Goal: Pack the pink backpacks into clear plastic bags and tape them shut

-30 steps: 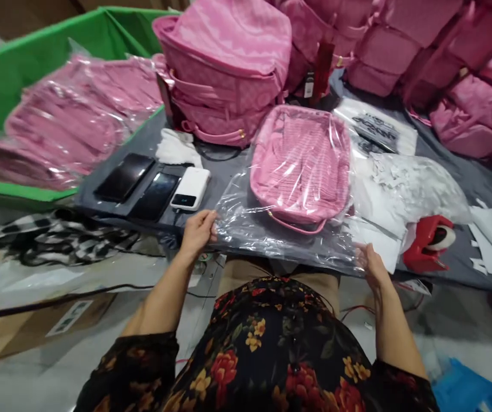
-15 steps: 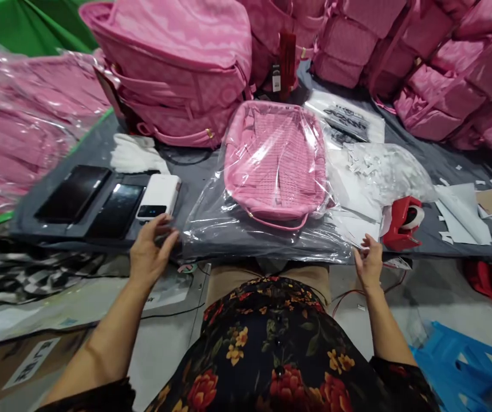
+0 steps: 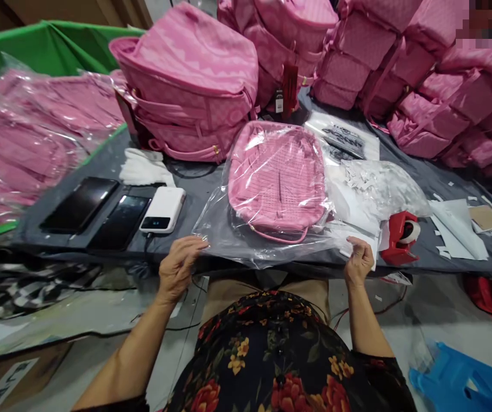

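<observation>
Head view: both my forearms reach forward to the table's near edge, left slanting in from the lower left, right rising more upright, palms down or turned inward. Left hand [image 3: 179,266]: fingers nearly straight, drawn narrow, tips holding the near left corner of a clear plastic sleeve [image 3: 254,252]. Right hand [image 3: 358,260]: fingers curled and pinched on the near right corner; film sags slightly between them. Pink bag [image 3: 278,177] lies inside that sleeve, on the table [image 3: 198,183], centred ahead of me, its handle loop toward my body. Hard to make out: my left thumb, largely hidden under the fingers; the exact line of the film's edge, lost in glare. Bag's underside hidden. Pink backpacks [image 3: 349,57] stacked at the back run off the top; upper right corner is pixelated. Blue stool [image 3: 464,377] cut off at lower right. Edges: table lip passes right by both wrists, floor below. Leftward room is tight, white power bank [image 3: 162,210] just beyond my left fingers, its cable dropping near the hand. Rightward, red tape dispenser [image 3: 396,240] sits near my right hand. Grey cloth strip shows between power bank and sleeve.
</observation>
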Demonstrator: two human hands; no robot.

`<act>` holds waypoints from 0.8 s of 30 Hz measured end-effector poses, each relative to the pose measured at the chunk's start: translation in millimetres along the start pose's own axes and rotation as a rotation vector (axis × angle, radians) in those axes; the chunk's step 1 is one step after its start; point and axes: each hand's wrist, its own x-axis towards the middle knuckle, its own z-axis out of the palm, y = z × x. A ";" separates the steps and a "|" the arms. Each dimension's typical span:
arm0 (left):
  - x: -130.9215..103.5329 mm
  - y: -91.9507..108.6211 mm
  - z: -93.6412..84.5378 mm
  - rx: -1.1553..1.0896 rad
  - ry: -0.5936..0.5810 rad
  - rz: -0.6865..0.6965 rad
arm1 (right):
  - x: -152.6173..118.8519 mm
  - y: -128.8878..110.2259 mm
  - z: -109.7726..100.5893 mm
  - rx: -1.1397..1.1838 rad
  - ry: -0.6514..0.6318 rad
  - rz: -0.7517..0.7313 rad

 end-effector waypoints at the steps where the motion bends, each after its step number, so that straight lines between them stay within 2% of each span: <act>1: 3.8 0.1 5.9 -0.009 0.079 -0.083 | 1.8 0.5 11.8 0.016 0.059 0.034; 2: 9.3 -1.0 11.9 -0.023 0.143 -0.182 | 4.8 1.5 22.6 0.018 0.090 0.080; 4: 24.1 -6.2 22.5 -0.072 0.183 -0.377 | 13.7 4.8 39.6 -0.003 0.043 0.199; 7: 46.5 -12.7 34.0 -0.099 0.092 -0.543 | 28.0 10.7 51.0 0.007 -0.116 0.375; 9: 55.1 -8.0 41.6 0.061 0.146 -0.460 | 33.3 13.2 51.0 0.034 -0.160 0.419; 11: 57.9 7.7 53.9 0.285 0.251 -0.205 | 34.4 13.6 48.3 0.035 -0.161 0.392; 12: 58.2 19.1 62.7 0.370 0.257 -0.051 | 34.0 13.3 46.8 0.033 -0.152 0.372; 13: 58.5 32.0 73.1 0.422 0.208 0.091 | 33.2 12.7 45.6 0.033 -0.143 0.355; 14: 59.3 45.3 84.4 0.445 0.113 0.207 | 32.3 12.1 44.7 0.036 -0.132 0.342; 16: 63.3 68.6 106.4 0.456 -0.126 0.346 | 30.6 11.5 43.8 0.051 -0.112 0.333; 19: 74.5 85.5 124.1 0.424 -0.390 0.347 | 28.5 12.9 43.8 0.121 -0.095 0.360; 22: 86.4 83.1 119.7 0.347 -0.569 0.305 | 27.0 17.4 44.7 0.205 -0.086 0.392; 24: 92.0 79.4 111.8 0.326 -0.633 0.304 | 26.5 20.9 45.4 0.235 -0.084 0.395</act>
